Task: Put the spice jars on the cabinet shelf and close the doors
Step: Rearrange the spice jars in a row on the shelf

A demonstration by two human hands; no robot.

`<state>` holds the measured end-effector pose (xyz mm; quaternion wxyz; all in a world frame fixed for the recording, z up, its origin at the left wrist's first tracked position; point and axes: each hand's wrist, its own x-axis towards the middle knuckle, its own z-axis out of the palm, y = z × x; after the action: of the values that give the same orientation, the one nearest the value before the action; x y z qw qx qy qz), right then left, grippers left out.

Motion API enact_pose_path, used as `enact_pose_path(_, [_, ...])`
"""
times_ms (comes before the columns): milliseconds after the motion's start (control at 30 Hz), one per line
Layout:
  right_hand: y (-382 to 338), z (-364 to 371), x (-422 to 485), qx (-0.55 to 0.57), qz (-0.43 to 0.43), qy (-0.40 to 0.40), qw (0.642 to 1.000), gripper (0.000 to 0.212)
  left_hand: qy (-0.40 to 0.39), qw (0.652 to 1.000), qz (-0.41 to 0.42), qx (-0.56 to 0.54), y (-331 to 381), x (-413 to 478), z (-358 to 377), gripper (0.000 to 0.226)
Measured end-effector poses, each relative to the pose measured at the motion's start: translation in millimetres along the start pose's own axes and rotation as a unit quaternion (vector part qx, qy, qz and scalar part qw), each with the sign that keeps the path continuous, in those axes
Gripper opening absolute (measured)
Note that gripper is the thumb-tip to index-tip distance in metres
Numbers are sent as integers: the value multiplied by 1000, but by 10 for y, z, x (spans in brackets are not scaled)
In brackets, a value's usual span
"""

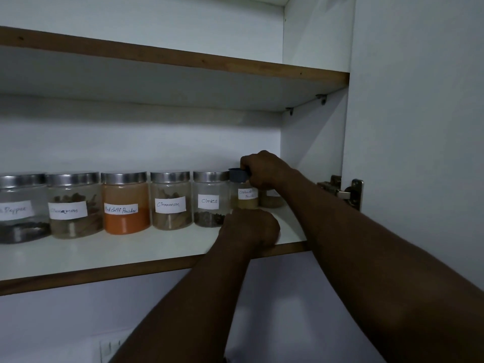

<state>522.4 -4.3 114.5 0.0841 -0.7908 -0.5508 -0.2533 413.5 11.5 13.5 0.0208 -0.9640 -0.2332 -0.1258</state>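
Your right hand (pixel 264 170) was up on the lower shelf (pixel 131 255), fingers curled down over the dark blue lid of the coriander powder jar (pixel 245 199), gripping it from above at the far right end of the row. That jar stood upright on the shelf, just beside the cloves jar (pixel 209 200) on its left, with one more brown-filled jar (pixel 272 201) just beside it on the right, partly hidden behind your wrist, label unreadable. Your left hand (pixel 250 227) sat low at the near edge of the shelf, in front of the cloves and coriander jars, knuckles toward the camera and fingers curled under; whether it had hold of anything, I could not tell. Running left along the row, all with silver lids and white handwritten labels, stood a cinnamon jar (pixel 170 201), the red chilli powder jar (pixel 125 203) with its orange fill, a second cinnamon jar (pixel 74 205), and the pepper jar (pixel 18 208) cut off by the left edge. The jars stood side by side, close together, set back toward the far wall. Above them ran the upper shelf (pixel 183 82) with its brown edge band. At the right, a metal hinge (pixel 340 191) showed on the cabinet side, and the door (pixel 419 127) beyond it stood open.
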Motion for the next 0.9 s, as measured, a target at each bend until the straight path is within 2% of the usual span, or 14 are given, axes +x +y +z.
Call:
enact_pose_path(67, [-16, -1, 76, -15, 0, -2, 1000, 30, -5, 1000, 12, -13, -43, 21, 10, 44])
enact_pose_path(200, [-29, -16, 117, -35, 3, -10, 999, 32, 32, 999, 4, -39, -46, -2, 25, 44])
enact_pose_path(333, [-43, -40, 67, -20, 16, -25, 999, 48, 116, 990, -8, -81, -8, -153, -17, 38])
enact_pose_path(433, [-114, -227, -30, 56, 7, 35, 998, 62, 187, 978, -41, -86, 13, -318, -69, 32])
enact_pose_path(500, [-285, -380, -104, 161, -33, 96, 982, 51, 215, 969, -69, -101, -16, -431, -137, 28])
enact_pose_path(567, [-504, -471, -171, 212, -82, 98, 969, 39, 229, 962, -96, -112, -60, -531, -182, 25])
enact_pose_path(667, [-735, -403, -217, 157, -101, 41, 982, 41, 251, 959, -117, -58, -148, -687, -184, 19])
enact_pose_path(733, [-775, -290, -186, 135, -85, 59, 985, 41, 264, 958, -109, -19, -252, -761, -170, 21])
enact_pose_path(800, [-758, -191, -132, 120, -78, 92, 985, 33, 267, 956, -117, -34, -333, -807, -187, 23])
enact_pose_path(900, [-689, -73, -6, 109, -71, 89, 987, 30, 234, 960, -138, -67, -404, -771, -210, 23])
